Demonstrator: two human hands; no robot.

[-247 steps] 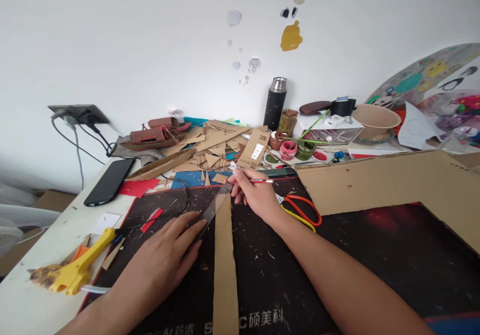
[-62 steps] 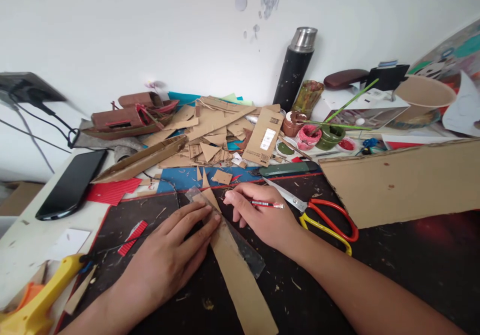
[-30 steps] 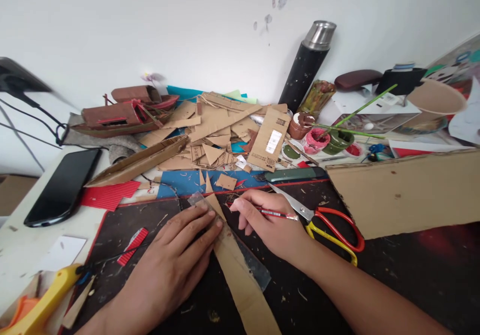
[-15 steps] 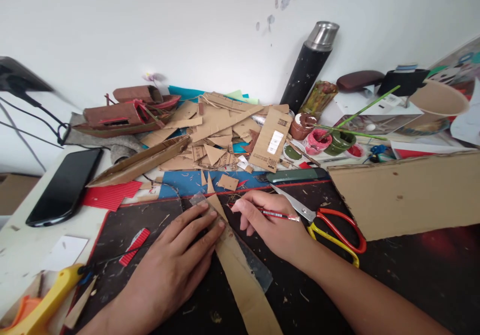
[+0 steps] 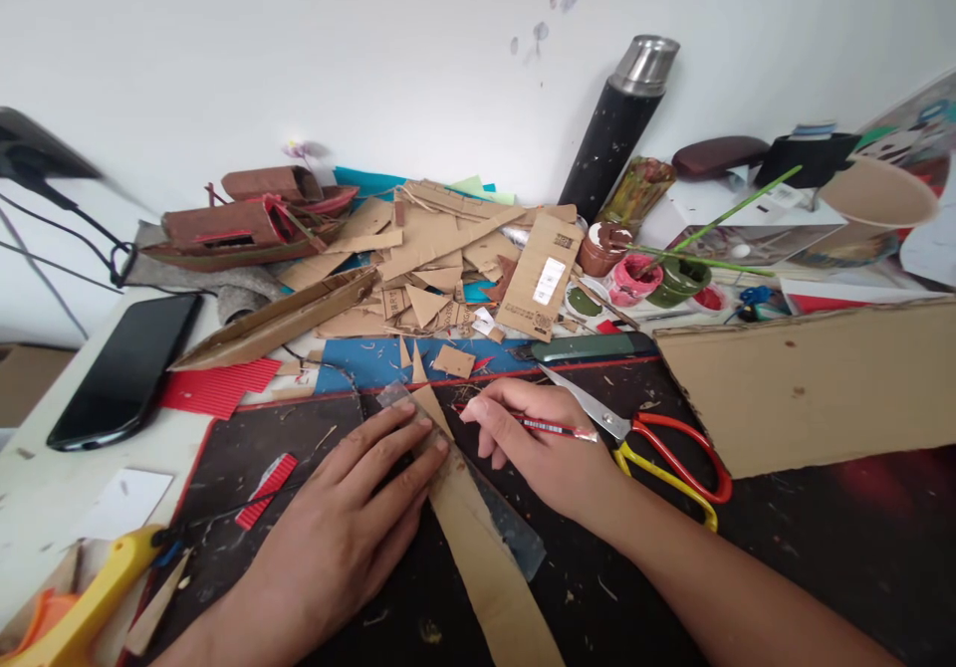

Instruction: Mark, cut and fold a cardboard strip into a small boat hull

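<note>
My left hand (image 5: 358,518) lies with its fingers stretched over a clear plastic ruler (image 5: 512,533), pressing it on a long cardboard strip (image 5: 497,587). The ruler and strip cross at a slant on the dark mat (image 5: 597,607). My right hand (image 5: 538,448), just to the right of the strip, is curled round a red pen (image 5: 553,427); the tip is hard to make out. Right of that hand lie scissors (image 5: 616,423) with one red and one yellow handle, blades pointing up-left.
Cardboard scraps (image 5: 440,239), a cardboard boat hull (image 5: 276,324) and painted boats (image 5: 239,224) lie behind. Paint jars (image 5: 634,279) and a flask (image 5: 612,139) stand back right. A phone (image 5: 126,368) and yellow glue gun (image 5: 105,597) are left; a cardboard sheet (image 5: 814,388) is right.
The view has shifted very slightly. Both hands, the ruler and the strip look unchanged.
</note>
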